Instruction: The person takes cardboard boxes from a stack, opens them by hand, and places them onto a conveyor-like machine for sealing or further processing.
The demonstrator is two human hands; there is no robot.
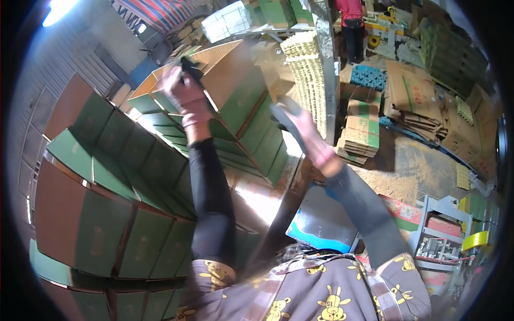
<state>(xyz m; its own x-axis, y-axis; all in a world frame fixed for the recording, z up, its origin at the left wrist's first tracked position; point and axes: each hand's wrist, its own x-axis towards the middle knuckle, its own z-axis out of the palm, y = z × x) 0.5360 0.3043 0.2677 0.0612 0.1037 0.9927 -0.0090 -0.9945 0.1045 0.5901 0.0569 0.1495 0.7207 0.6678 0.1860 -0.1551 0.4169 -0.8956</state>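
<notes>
Both of my hands wear pink knit gloves with dark coated palms. My left hand (185,90) is raised at the top edge of an open green cardboard box (237,100) with bare brown inner walls. Motion blur hides whether its fingers close on the cardboard. Off the right side of that box, my right hand (297,124) is held with fingers extended and nothing visible in it. More green boxes stand below the open one, on a pale worktop (257,200) lit by a bright patch of sun.
Tall rows of green boxes (108,232) fill the left side. A stack of pulp egg trays (307,76) stands beside a metal post (326,60). Flattened cartons (361,124) lie to the right. A tape machine (441,240) is lower right; a person (352,28) stands farther back.
</notes>
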